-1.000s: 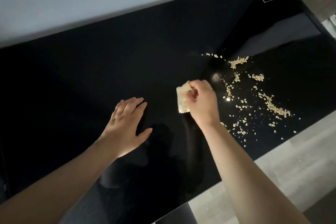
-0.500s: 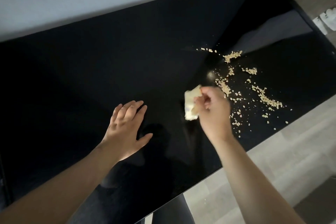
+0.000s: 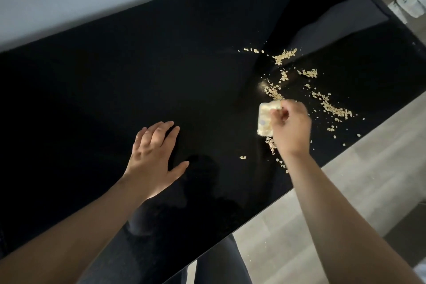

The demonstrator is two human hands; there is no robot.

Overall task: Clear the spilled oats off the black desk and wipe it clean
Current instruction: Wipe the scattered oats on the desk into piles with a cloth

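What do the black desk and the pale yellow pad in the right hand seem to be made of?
Black desk: glass or a high-gloss lacquered board, I cannot tell which. It reflects the pale wall and the person's dark outline. Pale yellow pad, gripped by the right hand: soft sponge or folded cloth with a matte finish. Its corners look rounded and it gives no shine.

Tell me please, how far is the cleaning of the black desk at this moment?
Early stage. Done: nothing clearly; the pale spilled oats lie scattered over the right part of the glossy black desk. In hand: the right hand grips a pale yellow folded wipe at the spill's near left edge, while the left hand rests flat on the desk. Left: gathering nearly all flakes, then wiping the surface.
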